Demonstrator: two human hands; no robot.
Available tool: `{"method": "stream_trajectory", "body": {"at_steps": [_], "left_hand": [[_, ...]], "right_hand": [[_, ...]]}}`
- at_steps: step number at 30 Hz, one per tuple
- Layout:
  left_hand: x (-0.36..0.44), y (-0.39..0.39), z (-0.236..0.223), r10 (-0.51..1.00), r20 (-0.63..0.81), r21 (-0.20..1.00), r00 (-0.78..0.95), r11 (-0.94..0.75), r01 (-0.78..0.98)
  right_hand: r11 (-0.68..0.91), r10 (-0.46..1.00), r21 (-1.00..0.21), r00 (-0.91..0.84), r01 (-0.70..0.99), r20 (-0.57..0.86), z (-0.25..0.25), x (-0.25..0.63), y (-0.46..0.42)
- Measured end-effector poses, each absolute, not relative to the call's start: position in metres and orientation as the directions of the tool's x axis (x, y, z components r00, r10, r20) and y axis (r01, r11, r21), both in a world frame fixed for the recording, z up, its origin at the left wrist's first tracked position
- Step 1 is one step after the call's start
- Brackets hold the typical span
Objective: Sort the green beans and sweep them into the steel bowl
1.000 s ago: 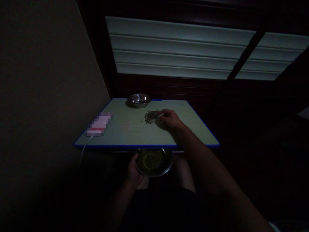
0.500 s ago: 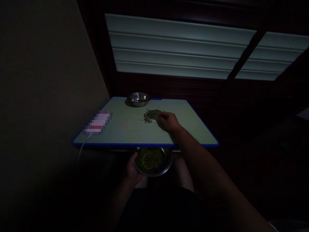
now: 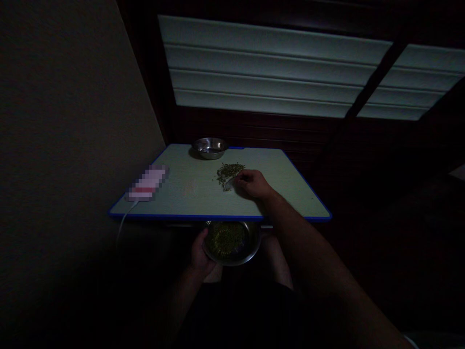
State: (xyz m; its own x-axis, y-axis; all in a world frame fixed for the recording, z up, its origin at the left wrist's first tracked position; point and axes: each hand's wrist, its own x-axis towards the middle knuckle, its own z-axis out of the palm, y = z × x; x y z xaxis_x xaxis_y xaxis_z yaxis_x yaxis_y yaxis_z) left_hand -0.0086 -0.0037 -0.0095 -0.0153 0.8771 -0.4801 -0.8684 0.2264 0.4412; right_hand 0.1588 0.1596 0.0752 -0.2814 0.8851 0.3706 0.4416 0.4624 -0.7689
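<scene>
My left hand grips the rim of a steel bowl holding green beans, just below the near edge of the small green table. My right hand rests on the table with fingers curled around a small pale tool whose tip touches a loose pile of green beans. What the tool is I cannot make out in the dim light.
An empty steel bowl stands at the table's far edge. A phone-like flat object with a white cable lies at the left. A wall runs along the left; louvred shutters are behind. The room is very dark.
My right hand has drawn slightly toward me along the pile of beans, its tool tip now at the pile's near side. The left hand and bowl stay put.
</scene>
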Motion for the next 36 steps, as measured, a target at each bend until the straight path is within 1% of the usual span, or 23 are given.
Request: {"method": "stream_trajectory", "body": {"at_steps": [3,5,8,10,11,15,20,23,27,31,36], "left_hand": [[-0.009,-0.003,-0.011,0.882,-0.471,0.433,-0.007,0.224,-0.873],[-0.009,-0.003,-0.013,0.880,-0.475,0.435,-0.010,0.225,-0.872],[-0.009,-0.004,-0.013,0.872,-0.489,0.448,-0.032,0.219,-0.867],[-0.009,-0.004,-0.012,0.868,-0.495,0.456,-0.046,0.214,-0.864],[-0.009,-0.004,-0.010,0.865,-0.499,0.457,-0.046,0.218,-0.863],[-0.008,-0.004,-0.008,0.867,-0.497,0.452,-0.032,0.227,-0.863],[-0.008,-0.004,-0.009,0.872,-0.487,0.458,-0.037,0.219,-0.861],[-0.008,-0.003,-0.009,0.870,-0.492,0.451,-0.028,0.227,-0.863],[-0.008,-0.004,-0.009,0.876,-0.481,0.453,-0.035,0.214,-0.866],[-0.009,-0.004,-0.011,0.881,-0.473,0.447,-0.019,0.222,-0.866],[-0.010,-0.004,-0.014,0.884,-0.468,0.436,-0.015,0.216,-0.874]], "right_hand": [[0.438,0.899,-0.813,-0.192,0.384,0.393,0.078,0.161,0.159],[0.402,0.916,-0.846,-0.140,0.350,0.377,0.080,0.165,0.158],[0.286,0.957,-0.893,-0.147,0.347,0.249,0.082,0.170,0.156],[0.227,0.968,-0.900,-0.185,0.372,0.167,0.083,0.172,0.155],[0.216,0.969,-0.897,-0.198,0.385,0.148,0.082,0.173,0.154],[0.227,0.971,-0.874,-0.164,0.429,0.172,0.079,0.172,0.156],[0.322,0.946,-0.798,-0.137,0.509,0.294,0.078,0.172,0.158],[0.342,0.938,-0.798,-0.124,0.495,0.325,0.079,0.172,0.157],[0.334,0.942,-0.839,-0.151,0.430,0.299,0.079,0.172,0.157],[0.287,0.957,-0.869,-0.166,0.403,0.239,0.079,0.170,0.156],[0.244,0.967,-0.897,-0.159,0.369,0.198,0.083,0.169,0.151]]}}
